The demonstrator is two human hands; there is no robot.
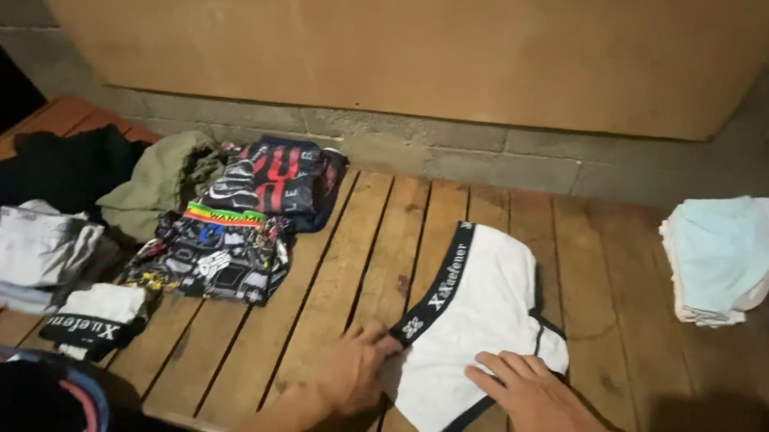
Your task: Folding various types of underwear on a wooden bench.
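2 flat, released hands, left (352, 370) and right (541, 415), on white underwear (481, 308) beneath them

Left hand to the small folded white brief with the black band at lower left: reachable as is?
Probably yes. The left hand rests by the white underwear; only bare planks separate it from the folded brief.

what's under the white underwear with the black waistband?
The white fabric underwear with black waistband lies on bare wooden slat table. Left hand and right hand press on it; anything beneath is covered.
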